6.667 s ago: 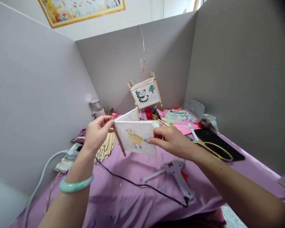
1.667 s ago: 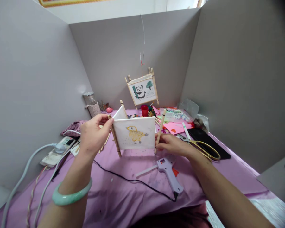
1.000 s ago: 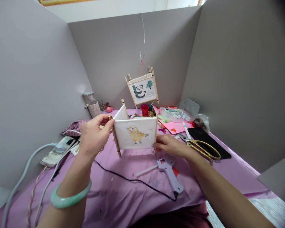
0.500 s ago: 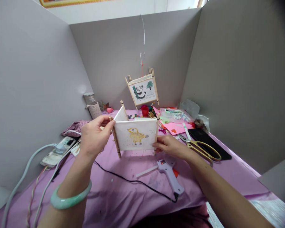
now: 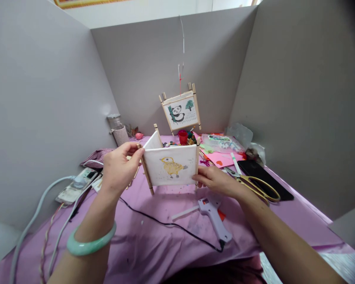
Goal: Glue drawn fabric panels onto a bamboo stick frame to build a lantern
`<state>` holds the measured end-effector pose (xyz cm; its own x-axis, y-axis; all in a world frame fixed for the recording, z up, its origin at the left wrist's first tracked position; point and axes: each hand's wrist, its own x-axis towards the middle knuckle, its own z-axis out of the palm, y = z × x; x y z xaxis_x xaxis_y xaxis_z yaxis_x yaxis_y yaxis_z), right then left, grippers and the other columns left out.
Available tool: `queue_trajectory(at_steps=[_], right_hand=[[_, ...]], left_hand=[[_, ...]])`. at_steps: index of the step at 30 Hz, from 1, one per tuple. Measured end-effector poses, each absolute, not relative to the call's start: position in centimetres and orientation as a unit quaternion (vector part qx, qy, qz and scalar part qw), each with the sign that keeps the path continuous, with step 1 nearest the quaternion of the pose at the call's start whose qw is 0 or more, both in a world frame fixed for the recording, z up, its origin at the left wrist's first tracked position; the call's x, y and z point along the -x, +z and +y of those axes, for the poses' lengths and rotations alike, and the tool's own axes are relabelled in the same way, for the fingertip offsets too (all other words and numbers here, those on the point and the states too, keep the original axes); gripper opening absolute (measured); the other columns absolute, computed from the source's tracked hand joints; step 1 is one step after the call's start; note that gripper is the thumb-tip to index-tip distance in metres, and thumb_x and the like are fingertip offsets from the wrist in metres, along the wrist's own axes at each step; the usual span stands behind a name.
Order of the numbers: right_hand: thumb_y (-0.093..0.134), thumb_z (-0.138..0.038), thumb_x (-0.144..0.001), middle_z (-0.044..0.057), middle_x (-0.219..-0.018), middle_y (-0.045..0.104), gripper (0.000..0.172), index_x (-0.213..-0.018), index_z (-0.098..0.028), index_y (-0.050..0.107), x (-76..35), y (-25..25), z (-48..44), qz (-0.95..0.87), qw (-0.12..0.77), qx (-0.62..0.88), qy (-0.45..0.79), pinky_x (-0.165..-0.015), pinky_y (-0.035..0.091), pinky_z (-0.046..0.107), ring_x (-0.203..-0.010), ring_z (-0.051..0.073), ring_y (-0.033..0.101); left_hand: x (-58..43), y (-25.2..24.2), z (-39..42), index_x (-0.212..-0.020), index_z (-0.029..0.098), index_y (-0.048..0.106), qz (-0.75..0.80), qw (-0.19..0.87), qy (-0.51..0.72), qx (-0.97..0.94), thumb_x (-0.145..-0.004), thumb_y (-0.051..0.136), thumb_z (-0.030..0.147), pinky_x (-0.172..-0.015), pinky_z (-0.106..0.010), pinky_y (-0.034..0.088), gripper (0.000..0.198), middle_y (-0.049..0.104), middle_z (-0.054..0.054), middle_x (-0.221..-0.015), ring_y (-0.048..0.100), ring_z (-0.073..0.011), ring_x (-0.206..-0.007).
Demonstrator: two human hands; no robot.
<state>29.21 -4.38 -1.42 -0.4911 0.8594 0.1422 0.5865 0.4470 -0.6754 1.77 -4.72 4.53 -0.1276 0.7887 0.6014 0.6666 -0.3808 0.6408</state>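
Note:
My left hand (image 5: pixel 118 169) pinches the top of a wooden stick (image 5: pixel 146 173) on the left edge of a white paper panel with a yellow chick drawing (image 5: pixel 170 165). A second white panel (image 5: pixel 152 141) folds back from that stick. My right hand (image 5: pixel 215 180) grips a second wooden stick (image 5: pixel 197 157), pressed upright against the panel's right edge. The panel hangs just above the purple cloth (image 5: pixel 154 240).
A glue gun (image 5: pixel 214 215) with a black cord lies in front of my right hand. Gold scissors (image 5: pixel 256 185) and a black phone (image 5: pixel 266 179) lie to the right. A panda lantern (image 5: pixel 182 112) hangs at the back. A power strip (image 5: pixel 77 185) sits left. Grey partitions surround the table.
My right hand brought a loose stick to the panel's right edge and now holds it against it. My left hand has stayed on the left stick. The view shifted slightly.

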Motion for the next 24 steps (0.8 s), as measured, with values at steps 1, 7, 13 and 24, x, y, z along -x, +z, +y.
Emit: queue_trajectory(at_steps=[1, 7, 13, 24], right_hand=[[0.044, -0.029, -0.089, 0.003, -0.07, 0.067, 0.02, -0.084, -0.019, 0.06, -29.19, -1.37, -4.33, -0.818, 0.24, 0.442, 0.278, -0.062, 0.043, 0.028, -0.066, 0.018, 0.063], [0.045, -0.029, -0.088, 0.004, -0.074, 0.068, 0.019, -0.083, -0.019, 0.06, -28.95, -1.24, -4.11, -0.824, 0.231, 0.451, 0.252, -0.062, 0.042, 0.028, -0.067, 0.018, 0.062], [0.043, -0.031, -0.09, 0.005, -0.076, 0.069, 0.022, -0.083, -0.019, 0.059, -28.99, -0.89, -3.93, -0.832, 0.211, 0.461, 0.226, -0.065, 0.043, 0.029, -0.068, 0.019, 0.063], [0.042, -0.033, -0.091, 0.005, -0.076, 0.069, 0.023, -0.083, -0.018, 0.057, -28.94, -0.48, -3.99, -0.83, 0.201, 0.466, 0.231, -0.065, 0.044, 0.029, -0.069, 0.019, 0.062]], left_hand=[[-1.73, 4.52, -4.7, -0.089, 0.021, 0.068, 0.553, 0.059, 0.508, -0.657, -0.079, 0.057, 0.039, -0.065, -0.027, 0.054, 0.023, 0.069, -0.002, -0.081, 0.064, -0.0158, -0.066], [-1.58, 4.76, -4.52, -0.087, 0.021, 0.067, 0.54, 0.053, 0.509, -0.668, -0.079, 0.057, 0.037, -0.066, -0.027, 0.053, 0.021, 0.068, -0.001, -0.081, 0.065, -0.0165, -0.071], [-1.5, 4.91, -4.32, -0.087, 0.02, 0.067, 0.528, 0.052, 0.512, -0.675, -0.079, 0.057, 0.035, -0.065, -0.027, 0.053, 0.02, 0.068, -0.001, -0.08, 0.064, -0.0162, -0.071], [-1.57, 5.07, -4.24, -0.085, 0.019, 0.067, 0.526, 0.059, 0.524, -0.667, -0.078, 0.058, 0.034, -0.064, -0.026, 0.052, 0.02, 0.068, -0.002, -0.079, 0.063, -0.0158, -0.069]])
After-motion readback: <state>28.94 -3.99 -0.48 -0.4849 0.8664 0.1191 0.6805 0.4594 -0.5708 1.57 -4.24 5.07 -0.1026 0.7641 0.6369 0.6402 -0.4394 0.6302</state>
